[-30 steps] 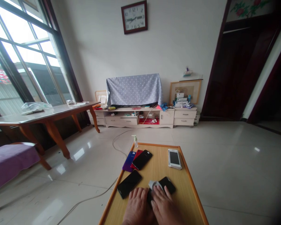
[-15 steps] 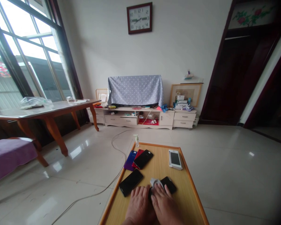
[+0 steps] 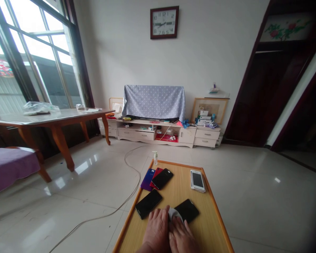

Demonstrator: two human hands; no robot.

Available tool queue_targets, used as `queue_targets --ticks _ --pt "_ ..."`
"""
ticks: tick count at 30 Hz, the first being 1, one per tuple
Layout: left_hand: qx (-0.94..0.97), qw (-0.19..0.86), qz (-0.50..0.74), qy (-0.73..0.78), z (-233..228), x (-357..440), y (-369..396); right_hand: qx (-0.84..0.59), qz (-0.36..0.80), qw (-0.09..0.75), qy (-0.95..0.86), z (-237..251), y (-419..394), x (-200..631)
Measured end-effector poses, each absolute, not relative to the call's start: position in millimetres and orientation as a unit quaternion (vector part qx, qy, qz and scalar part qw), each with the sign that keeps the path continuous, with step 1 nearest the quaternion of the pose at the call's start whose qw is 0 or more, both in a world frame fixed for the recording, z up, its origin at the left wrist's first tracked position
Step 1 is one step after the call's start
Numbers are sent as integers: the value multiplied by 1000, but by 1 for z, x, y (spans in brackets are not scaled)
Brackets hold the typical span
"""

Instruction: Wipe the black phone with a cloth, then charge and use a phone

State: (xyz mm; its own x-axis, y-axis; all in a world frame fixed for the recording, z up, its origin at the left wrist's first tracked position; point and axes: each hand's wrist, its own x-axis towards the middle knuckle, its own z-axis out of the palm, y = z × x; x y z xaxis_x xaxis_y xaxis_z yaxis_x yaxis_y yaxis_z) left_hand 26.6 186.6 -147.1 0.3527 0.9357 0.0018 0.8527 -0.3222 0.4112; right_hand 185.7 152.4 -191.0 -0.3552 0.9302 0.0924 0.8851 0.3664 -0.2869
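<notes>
At the bottom centre, the left hand (image 3: 158, 230) lies flat, fingers spread, on the wooden table (image 3: 213, 228). Just right of it, the right hand (image 3: 181, 236) presses a small white cloth (image 3: 173, 213) onto the near end of a black phone (image 3: 187, 211), fingers flat, not closed around it. Left, another black phone (image 3: 148, 203). Farther up, three overlapped phones (image 3: 158, 177), a white phone (image 3: 197, 180), a small bottle (image 3: 155, 158).

Wall clock (image 3: 164, 22): dial numerals 1–12 legible, dark on a white face. Boxes on the far cabinet (image 3: 203, 118): print too small to read.
</notes>
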Motion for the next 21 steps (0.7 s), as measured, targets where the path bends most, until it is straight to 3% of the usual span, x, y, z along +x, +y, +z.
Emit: queue_targets --ticks 8,16,21 --pt "809 167 145 545 -141 26 180 -602 103 137 -780 -148 164 165" --pt "809 166 138 547 -137 21 182 -569 45 156 -806 -198 152 189" --pt "817 163 132 537 -136 21 182 -570 85 127 -807 -172 161 172"
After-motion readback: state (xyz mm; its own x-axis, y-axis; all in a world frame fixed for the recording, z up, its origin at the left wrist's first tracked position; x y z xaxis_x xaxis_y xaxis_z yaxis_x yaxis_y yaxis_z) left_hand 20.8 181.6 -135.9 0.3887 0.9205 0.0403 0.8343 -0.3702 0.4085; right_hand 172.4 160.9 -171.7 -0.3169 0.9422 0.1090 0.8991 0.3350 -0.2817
